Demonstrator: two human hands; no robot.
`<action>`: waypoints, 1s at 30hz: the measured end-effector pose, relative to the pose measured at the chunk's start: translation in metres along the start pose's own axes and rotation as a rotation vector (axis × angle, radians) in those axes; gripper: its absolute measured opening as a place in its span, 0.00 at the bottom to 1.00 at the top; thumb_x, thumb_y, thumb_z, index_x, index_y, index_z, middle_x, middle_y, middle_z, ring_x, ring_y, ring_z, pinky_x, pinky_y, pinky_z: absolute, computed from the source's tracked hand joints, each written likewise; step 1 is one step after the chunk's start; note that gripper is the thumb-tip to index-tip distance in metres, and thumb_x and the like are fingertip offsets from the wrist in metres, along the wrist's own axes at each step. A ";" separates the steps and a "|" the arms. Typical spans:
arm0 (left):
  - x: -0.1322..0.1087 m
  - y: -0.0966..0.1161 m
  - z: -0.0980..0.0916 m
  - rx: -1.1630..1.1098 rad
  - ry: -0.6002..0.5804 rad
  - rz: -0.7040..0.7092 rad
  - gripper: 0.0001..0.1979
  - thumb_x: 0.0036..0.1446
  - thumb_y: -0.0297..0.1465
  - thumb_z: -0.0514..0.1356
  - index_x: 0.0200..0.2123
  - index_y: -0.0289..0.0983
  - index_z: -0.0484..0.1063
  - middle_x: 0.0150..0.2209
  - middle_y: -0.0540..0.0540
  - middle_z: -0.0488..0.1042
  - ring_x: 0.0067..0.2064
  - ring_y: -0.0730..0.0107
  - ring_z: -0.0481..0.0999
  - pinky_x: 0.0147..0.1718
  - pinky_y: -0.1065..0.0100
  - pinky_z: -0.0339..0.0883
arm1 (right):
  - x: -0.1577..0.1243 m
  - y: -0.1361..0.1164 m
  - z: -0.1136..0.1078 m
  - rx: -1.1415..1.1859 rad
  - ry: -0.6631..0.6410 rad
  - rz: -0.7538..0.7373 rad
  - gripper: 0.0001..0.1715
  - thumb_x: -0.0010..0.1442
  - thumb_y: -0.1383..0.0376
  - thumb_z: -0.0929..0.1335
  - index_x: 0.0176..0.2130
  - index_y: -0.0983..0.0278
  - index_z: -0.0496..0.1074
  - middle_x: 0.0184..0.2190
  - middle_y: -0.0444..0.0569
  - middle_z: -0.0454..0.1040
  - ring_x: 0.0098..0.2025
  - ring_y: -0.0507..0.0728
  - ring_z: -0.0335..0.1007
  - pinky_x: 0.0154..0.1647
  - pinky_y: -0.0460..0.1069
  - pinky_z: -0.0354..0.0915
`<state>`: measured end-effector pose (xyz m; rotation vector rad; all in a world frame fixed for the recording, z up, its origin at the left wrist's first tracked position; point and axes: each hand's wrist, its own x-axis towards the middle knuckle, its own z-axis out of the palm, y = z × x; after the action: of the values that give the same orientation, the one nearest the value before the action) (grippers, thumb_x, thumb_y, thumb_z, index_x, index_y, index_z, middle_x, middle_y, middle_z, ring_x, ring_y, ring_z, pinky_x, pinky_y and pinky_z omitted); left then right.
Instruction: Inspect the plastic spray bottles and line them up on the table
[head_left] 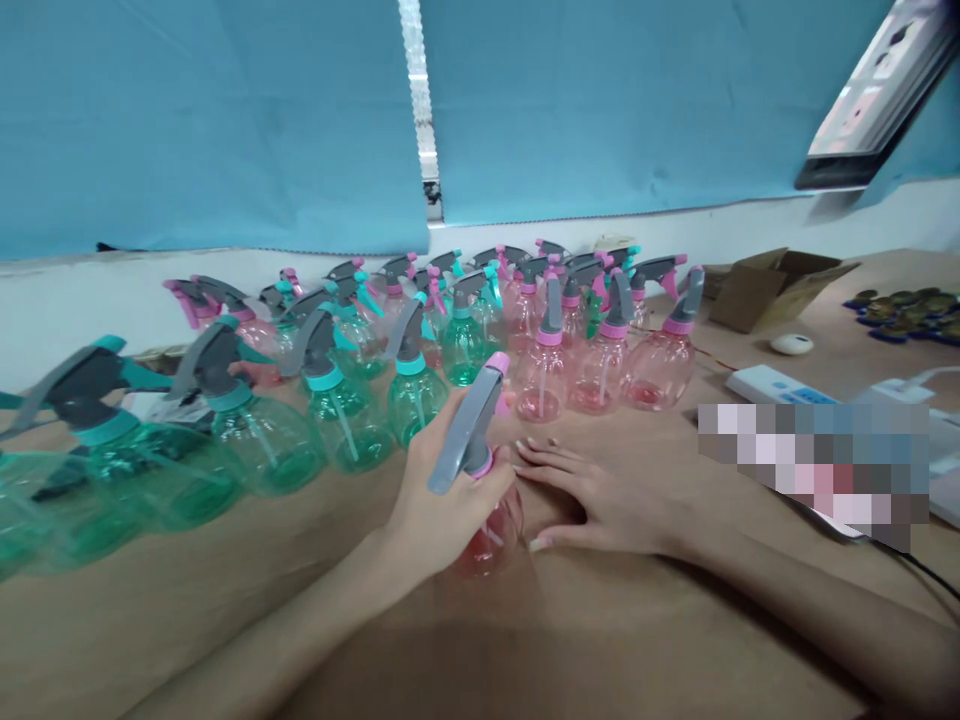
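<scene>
My left hand (pixel 442 490) is wrapped round the neck of a pink spray bottle (pixel 491 540) with a grey and pink trigger head, which stands on the brown tabletop (pixel 360 630). Just right of that bottle, my right hand (pixel 592 490) lies palm down on the table with its fingers stretched out. Ahead of my hands stand pink spray bottles, the closest being one with a pink collar (pixel 544 380). A row of green spray bottles with turquoise collars runs off to the left, among them a green spray bottle (pixel 349 430) near my left wrist.
More pink and green spray bottles crowd the back of the table below a blue curtain (pixel 225 120). On the right are an open cardboard box (pixel 750 290), a white computer mouse (pixel 791 344), a white power strip (pixel 780 385) with cords, and a heap of small dark round pieces (pixel 907 310).
</scene>
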<state>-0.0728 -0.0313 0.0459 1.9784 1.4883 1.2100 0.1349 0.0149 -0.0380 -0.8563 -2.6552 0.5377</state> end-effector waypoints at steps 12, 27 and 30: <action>0.001 0.002 -0.002 0.023 -0.030 0.014 0.16 0.52 0.27 0.55 0.46 0.42 0.65 0.25 0.54 0.68 0.27 0.69 0.70 0.29 0.67 0.66 | 0.000 0.001 0.001 -0.011 -0.019 0.013 0.48 0.54 0.41 0.65 0.64 0.61 0.52 0.67 0.51 0.44 0.67 0.62 0.39 0.66 0.60 0.43; -0.001 -0.002 -0.001 0.036 -0.018 0.023 0.14 0.53 0.29 0.55 0.44 0.42 0.65 0.25 0.53 0.69 0.29 0.67 0.72 0.30 0.65 0.67 | 0.000 0.001 0.002 0.014 0.015 -0.013 0.48 0.55 0.42 0.65 0.65 0.57 0.47 0.67 0.50 0.45 0.67 0.63 0.40 0.65 0.62 0.43; 0.000 -0.001 -0.002 0.048 -0.020 0.019 0.14 0.52 0.29 0.55 0.44 0.41 0.65 0.25 0.53 0.69 0.29 0.67 0.72 0.30 0.65 0.67 | 0.000 0.001 0.001 0.015 0.014 -0.005 0.48 0.55 0.42 0.65 0.65 0.57 0.49 0.66 0.50 0.46 0.67 0.63 0.40 0.65 0.62 0.43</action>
<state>-0.0749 -0.0316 0.0456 2.0344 1.5055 1.1690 0.1348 0.0147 -0.0395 -0.8463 -2.6368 0.5473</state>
